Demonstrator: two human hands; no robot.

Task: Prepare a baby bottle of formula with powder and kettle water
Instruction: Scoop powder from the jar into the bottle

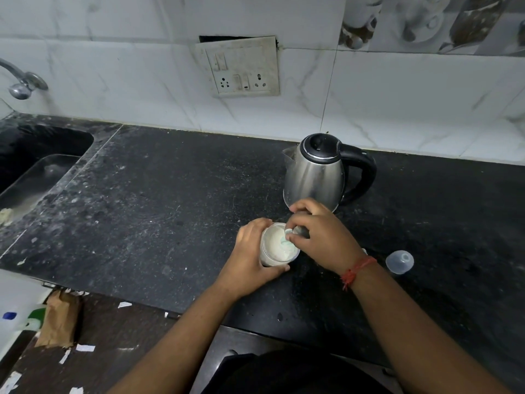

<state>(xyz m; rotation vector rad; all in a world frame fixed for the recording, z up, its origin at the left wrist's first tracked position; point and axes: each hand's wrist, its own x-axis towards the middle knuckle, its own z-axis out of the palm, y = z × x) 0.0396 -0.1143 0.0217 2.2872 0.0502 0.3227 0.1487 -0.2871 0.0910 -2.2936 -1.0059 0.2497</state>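
On speckled black stone tabletop [170,194]: rounded steel kettle [314,177], black lid and handle, upright near back wall. Just before it, round powder jar [272,248], white powder inside. Left hand [252,257] grip wrapped round jar wall. Right hand [321,231] grip pinching small pale scoop [288,233] at jar rim. Clear domed cap [399,261] lies to right, apart.

You won't find readable text here. No brand mark visible on the kettle [315,174] at 1 o'clock, switch plate [241,68] at 12 shows no lettering, and the white bottle's [20,317] blue label patch at 8 is too blurred to read.
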